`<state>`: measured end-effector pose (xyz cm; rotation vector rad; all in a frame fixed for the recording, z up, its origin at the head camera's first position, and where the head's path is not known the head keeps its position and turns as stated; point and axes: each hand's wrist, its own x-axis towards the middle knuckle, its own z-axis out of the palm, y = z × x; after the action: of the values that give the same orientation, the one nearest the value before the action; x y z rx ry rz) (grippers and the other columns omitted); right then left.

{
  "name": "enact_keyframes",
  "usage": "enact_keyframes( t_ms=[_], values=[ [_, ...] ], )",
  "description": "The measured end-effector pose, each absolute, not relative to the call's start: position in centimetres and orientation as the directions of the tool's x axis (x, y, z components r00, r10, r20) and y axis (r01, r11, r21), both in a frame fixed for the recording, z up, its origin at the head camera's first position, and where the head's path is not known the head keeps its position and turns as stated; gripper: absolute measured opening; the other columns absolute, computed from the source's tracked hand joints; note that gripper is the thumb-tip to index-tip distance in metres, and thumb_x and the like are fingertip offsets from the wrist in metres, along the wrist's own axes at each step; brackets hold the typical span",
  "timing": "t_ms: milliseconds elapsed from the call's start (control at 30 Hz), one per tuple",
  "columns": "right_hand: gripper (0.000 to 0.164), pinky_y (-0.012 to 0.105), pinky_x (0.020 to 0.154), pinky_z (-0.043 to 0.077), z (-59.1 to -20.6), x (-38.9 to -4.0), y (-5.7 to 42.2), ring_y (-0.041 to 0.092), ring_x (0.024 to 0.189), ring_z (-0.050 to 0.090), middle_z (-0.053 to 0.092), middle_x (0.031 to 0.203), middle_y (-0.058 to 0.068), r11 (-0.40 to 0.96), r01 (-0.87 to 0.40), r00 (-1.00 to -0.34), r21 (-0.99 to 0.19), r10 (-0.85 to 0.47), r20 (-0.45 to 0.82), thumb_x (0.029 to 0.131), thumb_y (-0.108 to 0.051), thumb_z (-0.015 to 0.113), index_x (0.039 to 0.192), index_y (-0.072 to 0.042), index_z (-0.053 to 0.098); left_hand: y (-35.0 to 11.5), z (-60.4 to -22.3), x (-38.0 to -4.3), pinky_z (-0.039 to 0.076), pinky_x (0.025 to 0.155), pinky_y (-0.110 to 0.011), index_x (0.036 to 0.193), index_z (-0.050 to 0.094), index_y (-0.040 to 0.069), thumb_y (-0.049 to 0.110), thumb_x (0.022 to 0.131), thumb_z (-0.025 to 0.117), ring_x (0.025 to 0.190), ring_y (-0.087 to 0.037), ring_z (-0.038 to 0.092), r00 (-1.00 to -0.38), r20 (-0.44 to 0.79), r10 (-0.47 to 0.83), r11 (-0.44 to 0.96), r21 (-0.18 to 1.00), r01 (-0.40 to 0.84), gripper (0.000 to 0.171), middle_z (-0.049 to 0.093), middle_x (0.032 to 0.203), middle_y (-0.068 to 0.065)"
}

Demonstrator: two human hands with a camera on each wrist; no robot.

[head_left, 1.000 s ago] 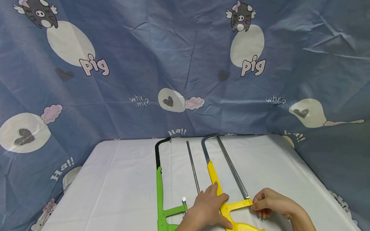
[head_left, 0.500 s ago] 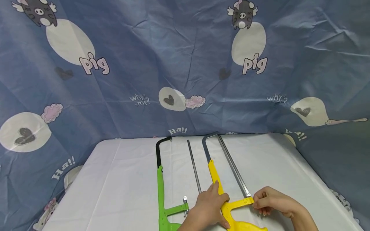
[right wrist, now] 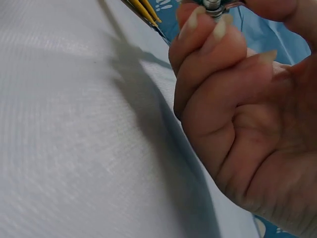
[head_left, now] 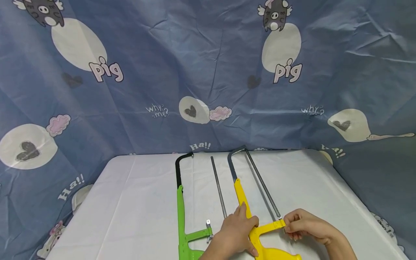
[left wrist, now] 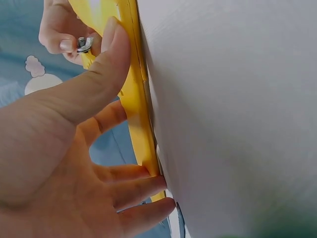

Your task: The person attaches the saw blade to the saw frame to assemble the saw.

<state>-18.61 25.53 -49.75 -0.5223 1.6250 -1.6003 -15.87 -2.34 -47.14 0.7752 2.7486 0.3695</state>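
A yellow hacksaw (head_left: 241,193) lies on the white table, its blade (head_left: 264,185) fitted between the grey far end and the short yellow front arm. My left hand (head_left: 236,231) grips its frame; in the left wrist view the thumb is on one side and the fingers are on the other. At the front arm's tip, my right hand (head_left: 308,226) pinches the tensioning wing nut (left wrist: 84,44) between thumb and curled fingers. The right wrist view shows only part of that metal screw and nut (right wrist: 213,6), the rest being covered by fingers.
To the left lies a green hacksaw frame (head_left: 180,213) with a metal blade holder (head_left: 208,224) on its arm and no blade. Between the saws is a loose dark blade (head_left: 218,186), partly behind my left hand. A blue printed cloth (head_left: 130,90) hangs behind the table (head_left: 136,202).
The yellow saw's blade has turned from showing a broad face to looking thin, and its shadow now lies apart from it. Both hands keep their holds; the view has shifted slightly.
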Motion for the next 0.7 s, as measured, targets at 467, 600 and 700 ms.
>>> enact_keyframes(
  t_ms=[467, 600, 700],
  values=[
    [0.022, 0.024, 0.052, 0.035, -50.0, -18.5, 24.9, 0.004, 0.064, 0.059, 0.068, 0.075, -0.006, 0.002, 0.285, -0.575, -0.959, -0.8, -0.172, 0.095, -0.002, 0.044, 0.083, -0.004, 0.063, -2.6, -47.4, -15.8, 0.054, 0.098, -0.044, 0.114, 0.064, 0.041, 0.053, 0.054, 0.089, 0.139, -0.031, 0.045, -0.823, -0.181, 0.538, 0.826, 0.309, 0.471, 0.067, 0.037, 0.152, -0.015],
    [0.028, 0.02, 0.059, 0.042, -49.7, -18.4, 24.6, 0.004, 0.067, 0.06, 0.071, 0.079, -0.006, -0.022, 0.308, -0.563, -0.951, -0.81, -0.163, 0.094, 0.0, 0.041, 0.095, -0.003, 0.07, -2.7, -47.4, -15.8, 0.056, 0.091, -0.038, 0.114, 0.064, 0.039, 0.053, 0.052, 0.09, 0.127, -0.026, 0.052, -0.825, -0.152, 0.544, 0.82, 0.306, 0.484, 0.068, 0.041, 0.145, -0.014],
    [0.034, 0.018, 0.064, 0.046, -49.8, -18.5, 24.5, 0.002, 0.069, 0.062, 0.074, 0.084, -0.005, -0.051, 0.319, -0.559, -0.946, -0.817, -0.144, 0.094, 0.001, 0.04, 0.104, -0.001, 0.072, -2.8, -47.2, -15.8, 0.056, 0.085, -0.035, 0.114, 0.064, 0.038, 0.053, 0.05, 0.09, 0.117, -0.022, 0.055, -0.828, -0.135, 0.544, 0.818, 0.303, 0.488, 0.07, 0.042, 0.141, -0.014]
  ],
)
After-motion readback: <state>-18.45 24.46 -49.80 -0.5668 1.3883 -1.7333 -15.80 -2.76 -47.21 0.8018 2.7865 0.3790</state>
